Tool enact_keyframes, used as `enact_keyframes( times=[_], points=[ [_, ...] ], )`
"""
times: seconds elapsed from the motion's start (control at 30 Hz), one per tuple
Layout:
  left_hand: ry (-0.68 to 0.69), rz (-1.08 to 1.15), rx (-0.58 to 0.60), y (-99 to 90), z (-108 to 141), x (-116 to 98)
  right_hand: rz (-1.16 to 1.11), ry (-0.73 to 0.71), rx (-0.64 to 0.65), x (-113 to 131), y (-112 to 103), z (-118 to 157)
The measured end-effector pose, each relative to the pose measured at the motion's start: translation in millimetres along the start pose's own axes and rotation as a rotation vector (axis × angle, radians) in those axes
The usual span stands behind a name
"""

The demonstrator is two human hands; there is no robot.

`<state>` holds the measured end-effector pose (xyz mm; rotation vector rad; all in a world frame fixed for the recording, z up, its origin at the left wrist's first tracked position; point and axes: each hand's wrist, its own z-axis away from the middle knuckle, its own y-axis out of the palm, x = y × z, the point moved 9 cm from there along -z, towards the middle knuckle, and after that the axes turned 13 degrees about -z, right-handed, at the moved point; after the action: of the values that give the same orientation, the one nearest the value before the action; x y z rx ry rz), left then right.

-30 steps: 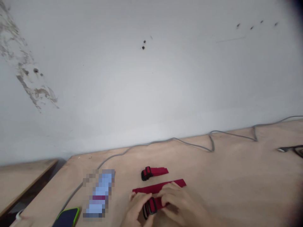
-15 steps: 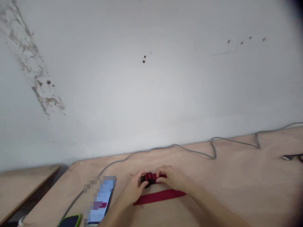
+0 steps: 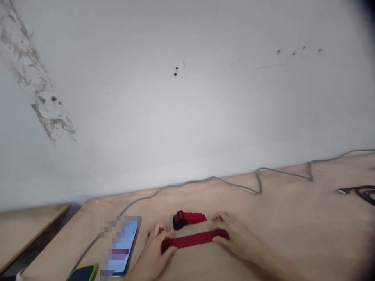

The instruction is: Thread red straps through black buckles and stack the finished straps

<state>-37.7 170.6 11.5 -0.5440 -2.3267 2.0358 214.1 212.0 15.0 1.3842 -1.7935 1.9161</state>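
Note:
A flat dark-red strap (image 3: 193,239) lies across the wooden table between my hands. At its left end is my left hand (image 3: 156,248), with thumb and fingers closed around the strap's edges. My right hand (image 3: 233,234) has its thumb and fingers on the opposite end in the same way and partly covers it. Just beyond the strap, a folded red webbing piece with a black buckle (image 3: 179,220) rests on the table, touched by neither hand.
Left of my left hand lies a phone with a lit screen (image 3: 124,246), partly pixelated. Nearer the front edge is a green-rimmed dark device (image 3: 83,273). A grey cable (image 3: 187,183) runs along the wall. On the right lies a coiled black cable (image 3: 366,193).
Both hands have let go of the buckled webbing piece, which stays on the table. They have come nearer and apart, onto the two ends of the flat strap. The view has shifted slightly.

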Motion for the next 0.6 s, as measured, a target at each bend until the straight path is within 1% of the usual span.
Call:
enact_keyframes(
  times=[0.1, 0.17, 0.23, 0.3, 0.33, 0.4, 0.47, 0.53, 0.6],
  points=[
    [0.072, -0.053, -0.035, 0.1, 0, 1, 0.002, -0.001, -0.044, 6, -3, 1],
    [0.133, -0.062, -0.059, -2.2, 4, 1, -0.035, 0.009, -0.051, 10, -4, 4],
    [0.214, -0.061, -0.095, -10.0, 11, -5, -0.113, 0.047, -0.029, 10, -3, 11],
    [0.263, -0.043, -0.093, -19.3, 20, -11, -0.216, 0.103, 0.003, 8, 2, 20],
    [0.258, -0.030, -0.060, -22.1, 24, -12, -0.265, 0.124, 0.024, 7, 6, 24],
    [0.195, 0.001, -0.001, -27.4, 30, -9, -0.340, 0.156, 0.051, 6, 15, 30],
    [0.135, 0.026, 0.033, -30.5, 36, -3, -0.374, 0.175, 0.052, 7, 21, 34],
    [0.098, 0.019, 0.029, -31.1, 40, 0, -0.362, 0.182, 0.054, 11, 26, 34],
    [0.071, -0.020, -0.010, -30.5, 39, -3, -0.334, 0.168, 0.056, 19, 31, 33]
  ],
)
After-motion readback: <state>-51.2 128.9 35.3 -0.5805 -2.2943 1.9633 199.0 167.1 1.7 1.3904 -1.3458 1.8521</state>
